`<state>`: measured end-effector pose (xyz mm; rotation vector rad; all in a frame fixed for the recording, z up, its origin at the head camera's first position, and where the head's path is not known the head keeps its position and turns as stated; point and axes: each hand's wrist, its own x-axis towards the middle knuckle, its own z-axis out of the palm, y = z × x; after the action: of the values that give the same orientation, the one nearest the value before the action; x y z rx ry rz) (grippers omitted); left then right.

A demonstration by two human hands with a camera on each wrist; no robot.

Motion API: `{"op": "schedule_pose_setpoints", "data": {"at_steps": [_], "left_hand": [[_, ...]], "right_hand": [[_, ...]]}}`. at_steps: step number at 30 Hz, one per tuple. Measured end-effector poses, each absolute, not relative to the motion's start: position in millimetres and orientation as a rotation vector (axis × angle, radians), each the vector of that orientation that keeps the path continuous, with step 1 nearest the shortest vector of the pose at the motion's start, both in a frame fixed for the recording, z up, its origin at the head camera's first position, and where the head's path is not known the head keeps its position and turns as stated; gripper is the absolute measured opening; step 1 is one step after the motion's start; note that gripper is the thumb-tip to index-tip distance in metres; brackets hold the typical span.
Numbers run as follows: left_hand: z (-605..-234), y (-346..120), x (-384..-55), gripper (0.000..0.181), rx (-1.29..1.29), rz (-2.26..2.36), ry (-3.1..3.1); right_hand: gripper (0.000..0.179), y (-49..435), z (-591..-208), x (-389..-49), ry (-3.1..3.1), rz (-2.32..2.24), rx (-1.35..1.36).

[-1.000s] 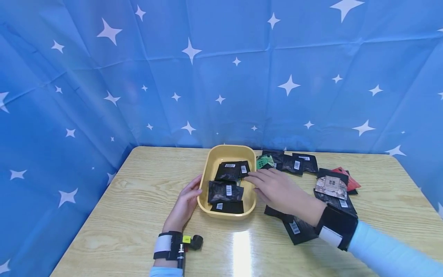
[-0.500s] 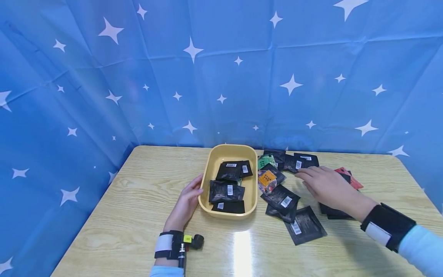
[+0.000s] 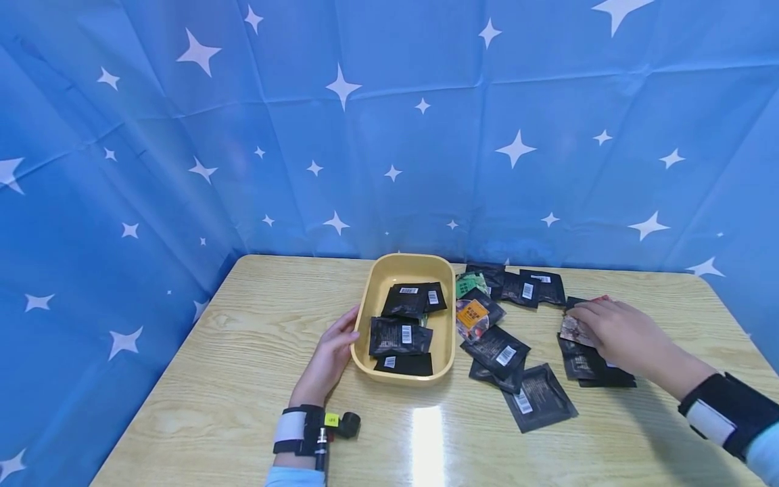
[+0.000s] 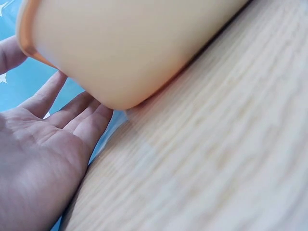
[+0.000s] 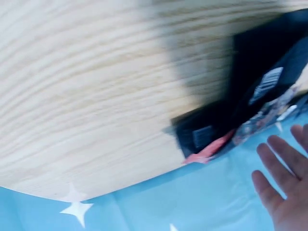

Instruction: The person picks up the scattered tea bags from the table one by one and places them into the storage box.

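My left hand point(image 3: 327, 355) rests against the left side of a yellow plastic bin point(image 3: 403, 269), thumb by the rim. In the left wrist view its fingers lie fairly straight along the bin's outer wall point(image 4: 125, 53). Several black sachets point(image 3: 398, 337) with barcode labels lie inside the bin. On the right, my right hand point(image 3: 627, 338) is over a pile of sachets, its fingertips at a floral-printed sachet point(image 3: 574, 329). More black sachets point(image 3: 581, 362) lie below the floral one. The right wrist view shows relaxed, spread fingers point(image 5: 279, 154) beside a red sachet point(image 5: 207, 150) and black ones.
Between the bin and the right-hand pile lie several black sachets point(image 3: 538, 398), one with an orange label point(image 3: 473, 314) and a green one point(image 3: 468, 284). Others point(image 3: 541, 287) lie near the table's back edge. A blue star-patterned curtain point(image 3: 389, 135) hangs behind the wooden table point(image 3: 243, 392).
My right hand has moved from the bin's right rim over to the right-hand pile, uncovering the orange-labelled sachet. My left hand has stayed at the bin.
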<state>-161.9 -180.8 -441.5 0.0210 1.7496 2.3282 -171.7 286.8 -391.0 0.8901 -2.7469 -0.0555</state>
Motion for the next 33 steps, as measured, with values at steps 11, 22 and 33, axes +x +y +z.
{"op": "schedule_pose_setpoints", "data": {"at_steps": [11, 22, 33], "left_hand": [[-441, -181, -162, 0.06, 0.036, 2.312, 1.771], [-441, -182, -162, 0.061, 0.022, 2.303, 1.783], [-439, -181, -161, 0.06, 0.037, 2.306, 1.772]], "right_hand": [[0.039, 304, -401, -163, -2.84, -0.06, 0.815], [0.046, 301, -407, -161, -2.856, -0.092, 0.799], [0.043, 301, -406, -164, -2.736, -0.125, 0.862]]}}
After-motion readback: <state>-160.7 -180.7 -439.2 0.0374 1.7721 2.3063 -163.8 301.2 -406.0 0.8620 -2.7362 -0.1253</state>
